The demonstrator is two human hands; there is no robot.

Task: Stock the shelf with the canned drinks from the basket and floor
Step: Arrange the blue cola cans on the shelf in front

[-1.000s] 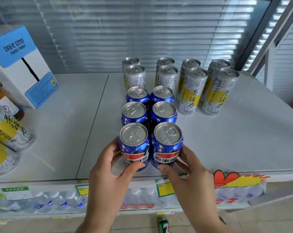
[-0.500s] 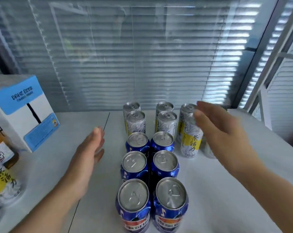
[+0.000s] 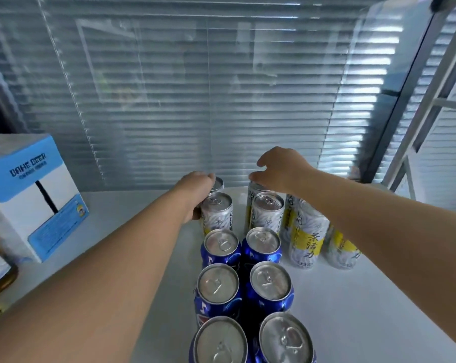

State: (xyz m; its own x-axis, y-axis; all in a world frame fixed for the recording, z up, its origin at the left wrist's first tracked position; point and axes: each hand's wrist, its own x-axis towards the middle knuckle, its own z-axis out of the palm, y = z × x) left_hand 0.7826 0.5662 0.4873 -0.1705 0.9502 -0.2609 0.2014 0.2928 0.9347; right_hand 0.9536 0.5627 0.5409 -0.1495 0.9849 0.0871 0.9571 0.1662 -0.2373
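Six blue cola cans stand in two columns on the white shelf, running from the front edge toward the back. Behind them are short silver cans in the same two columns. My left hand reaches to the back and wraps the left side of the rear left silver can, touching the one in front too. My right hand hovers over the rear right silver can, fingers spread, thumb at its top rim. Taller silver and yellow cans stand to the right.
A white and blue cardboard box stands at the left of the shelf, with a brown bottle in front of it. Window blinds behind a clear panel close off the back. A white frame rises at the right.
Both hands have left the front pair of blue cans and reached to the back row of silver cans. The view has tilted up, away from the shelf's front edge.
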